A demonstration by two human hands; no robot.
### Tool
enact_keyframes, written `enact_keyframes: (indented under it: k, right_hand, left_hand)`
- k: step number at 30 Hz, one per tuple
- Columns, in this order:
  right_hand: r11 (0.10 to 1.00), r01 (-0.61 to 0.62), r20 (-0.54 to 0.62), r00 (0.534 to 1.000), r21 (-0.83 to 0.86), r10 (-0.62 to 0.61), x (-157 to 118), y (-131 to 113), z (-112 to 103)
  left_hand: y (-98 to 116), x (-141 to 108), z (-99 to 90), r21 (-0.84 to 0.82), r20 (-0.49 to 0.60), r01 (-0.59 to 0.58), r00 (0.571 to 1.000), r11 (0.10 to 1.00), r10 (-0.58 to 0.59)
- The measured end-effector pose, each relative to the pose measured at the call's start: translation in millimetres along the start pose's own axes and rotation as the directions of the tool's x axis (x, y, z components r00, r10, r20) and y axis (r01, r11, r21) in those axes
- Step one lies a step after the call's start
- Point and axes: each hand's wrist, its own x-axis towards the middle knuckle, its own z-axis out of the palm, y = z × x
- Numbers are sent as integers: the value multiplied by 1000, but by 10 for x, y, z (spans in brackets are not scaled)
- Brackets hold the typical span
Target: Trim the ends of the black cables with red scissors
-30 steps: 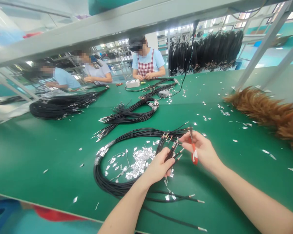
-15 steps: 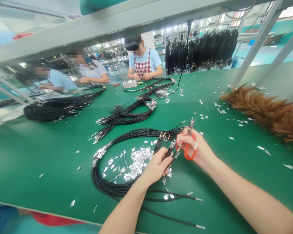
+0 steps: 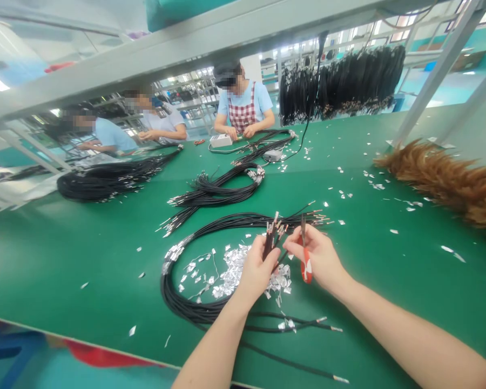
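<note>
My left hand (image 3: 256, 269) is closed around a bunch of black cables (image 3: 269, 237), whose stripped, silvery and coppery ends stick up above the fingers. Close on its right, my right hand (image 3: 318, 254) holds scissors with red-orange handles (image 3: 306, 267), the blades pointing up. Its thumb and fingertips are at the end of one cable beside the bunch; whether they pinch it is hard to see. The rest of the coil (image 3: 174, 300) curves over the table to the left, wrapped with silvery tape (image 3: 173, 253). Foil scraps (image 3: 231, 273) lie in a pile inside the loop.
Further back on the green table (image 3: 117, 243) lie another cable coil (image 3: 227, 194) and a large black bundle (image 3: 113, 181). A brown feather duster (image 3: 441, 178) rests at right, near slanted metal posts. Several co-workers sit across, one in a checked apron (image 3: 243, 114).
The scissors have turned in my right hand, which has moved in closer to the bunch. The cable ends in my left hand now stand more upright. The view has shifted slightly.
</note>
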Motion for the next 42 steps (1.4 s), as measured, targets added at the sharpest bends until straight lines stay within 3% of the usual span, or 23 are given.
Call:
enact_keyframes:
  k: [3, 6, 9, 14, 22, 25, 30, 33, 37, 42]
  right_hand:
    - [997, -54, 9, 999, 58, 54, -2, -18, 26]
    - [990, -99, 11, 995, 104, 98, -2, -48, 37]
    - [993, -71, 19, 997, 96, 69, 3, -50, 44]
    - [990, -35, 14, 999, 136, 34, 49, -25, 0]
    - [999, 38, 37, 999, 20, -39, 111, -84, 27]
    - [998, 19, 107, 994, 59, -25, 139, -111, 44]
    - [996, 13, 261, 965, 93, -37, 204, -129, 57]
    - [987, -51, 309, 951, 152, 1, 244, -72, 66]
    - [981, -86, 199, 979, 173, 51, 250, 29, 102]
    - [994, -17, 90, 996, 108, 7, 185, 69, 150]
  left_hand:
    - [48, -21, -31, -29, -74, -38, 997, 999, 35]
    - [113, -43, -44, -12, 29, -5, 1000, 1000, 5]
    - [147, -57, -31, -15, 119, 20, 993, 1000, -19]
    - [144, -56, -12, -155, 109, 97, 991, 983, -81]
    - [124, -29, -17, -237, 70, 142, 989, 961, -129]
    - [104, -34, -40, -327, 98, 153, 987, 933, -128]
    - [98, -40, -98, -462, 281, 241, 953, 854, -116]
    - [99, -20, -121, -481, 317, 262, 942, 836, -112]
    - [80, 9, -117, -485, 227, 240, 963, 841, -144]
    - [33, 6, -64, -400, 29, 155, 987, 904, -156]
